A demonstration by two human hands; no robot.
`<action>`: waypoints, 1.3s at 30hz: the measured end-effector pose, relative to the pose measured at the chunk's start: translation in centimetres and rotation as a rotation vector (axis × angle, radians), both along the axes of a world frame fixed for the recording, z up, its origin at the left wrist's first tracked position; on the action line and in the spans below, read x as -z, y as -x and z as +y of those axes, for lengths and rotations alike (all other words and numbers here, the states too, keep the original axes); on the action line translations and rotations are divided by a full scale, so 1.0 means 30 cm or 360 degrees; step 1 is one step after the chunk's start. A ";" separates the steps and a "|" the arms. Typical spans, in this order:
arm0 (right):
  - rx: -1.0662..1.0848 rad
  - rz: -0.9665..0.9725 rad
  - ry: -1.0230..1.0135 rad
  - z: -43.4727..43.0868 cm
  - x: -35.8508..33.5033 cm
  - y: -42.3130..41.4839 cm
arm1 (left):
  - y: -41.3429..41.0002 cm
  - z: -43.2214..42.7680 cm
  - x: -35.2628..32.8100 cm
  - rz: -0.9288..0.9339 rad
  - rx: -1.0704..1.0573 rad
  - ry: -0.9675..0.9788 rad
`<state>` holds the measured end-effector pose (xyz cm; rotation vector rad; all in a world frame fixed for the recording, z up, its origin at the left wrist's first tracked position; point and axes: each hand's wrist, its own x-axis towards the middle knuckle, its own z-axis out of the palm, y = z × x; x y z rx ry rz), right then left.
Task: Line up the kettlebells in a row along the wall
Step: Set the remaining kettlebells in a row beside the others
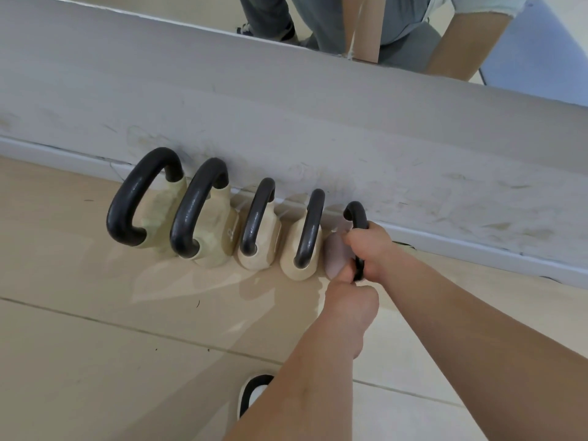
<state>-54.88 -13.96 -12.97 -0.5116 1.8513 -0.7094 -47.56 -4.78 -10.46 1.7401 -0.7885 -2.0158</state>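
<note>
My right hand [370, 249] is closed around the black handle [358, 218] of the fifth kettlebell [335, 254], right of the frame's centre. My left hand [350, 300] is a closed fist just below it, touching the handle's near end. This kettlebell has a pale pinkish, smooth body, mostly hidden by my hands. Four kettlebells [203, 214] stand to its left, in a row along the wall [286, 122], close beside each other. Their bodies are beige and rounded; their handles are thick dark loops, a little shiny. Each handle's long axis runs from the wall toward me. The floor [95, 345] is glossy beige tile.
</note>
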 end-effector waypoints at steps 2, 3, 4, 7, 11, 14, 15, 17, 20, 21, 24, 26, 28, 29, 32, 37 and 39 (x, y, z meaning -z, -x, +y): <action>0.0174 -0.0031 0.0045 0.010 0.017 -0.011 | -0.010 -0.005 0.001 -0.0015 0.0005 0.0000; 0.0260 -0.0058 0.0058 0.015 0.022 -0.018 | -0.016 -0.005 -0.005 -0.0022 0.0009 0.0000; 0.0313 -0.0077 0.0064 0.015 0.022 -0.024 | -0.019 -0.005 -0.013 -0.0032 0.0017 0.0006; 0.0286 -0.0071 0.0019 0.008 0.018 -0.020 | -0.015 -0.003 -0.016 -0.0031 0.0012 0.0037; 0.0271 -0.0044 0.0006 -0.001 0.017 -0.018 | -0.013 0.003 -0.023 0.0001 -0.0041 0.0052; 0.0307 -0.0103 -0.0023 -0.009 0.017 -0.027 | -0.012 0.008 -0.012 0.0030 -0.0096 0.0054; 0.0329 -0.0130 -0.0032 -0.010 0.018 -0.030 | -0.012 0.009 -0.009 0.0029 -0.0113 0.0055; 0.0345 -0.0141 -0.0026 -0.011 0.024 -0.031 | -0.018 0.013 -0.010 0.0025 -0.0124 0.0064; 0.0238 -0.0083 -0.0027 -0.005 0.028 -0.027 | -0.031 0.020 -0.036 0.0032 -0.0108 0.0066; 0.0212 -0.0081 -0.0024 -0.002 0.025 -0.022 | -0.030 0.022 -0.037 0.0036 -0.0101 0.0069; 0.0190 -0.0094 -0.0009 -0.003 0.029 -0.013 | -0.027 0.028 -0.045 0.0045 -0.0105 0.0084; 0.0174 -0.0097 0.0001 -0.002 0.032 -0.011 | -0.028 0.031 -0.054 0.0041 -0.0108 0.0087; 0.0167 -0.0103 0.0008 -0.002 0.042 -0.005 | -0.030 0.030 -0.056 0.0024 -0.0114 0.0091; 0.0168 -0.0103 0.0013 0.001 0.043 -0.001 | -0.028 0.030 -0.059 0.0013 -0.0112 0.0097; 0.0162 -0.0119 0.0017 0.007 0.042 0.002 | -0.026 0.033 -0.071 -0.0020 -0.0140 0.0121; 0.0064 -0.0308 0.0046 0.094 0.005 0.056 | 0.005 0.069 -0.073 -0.0104 -0.0118 0.0159; 0.0146 -0.0395 0.0097 0.180 -0.002 0.107 | 0.029 0.111 -0.058 -0.0256 -0.0003 0.0246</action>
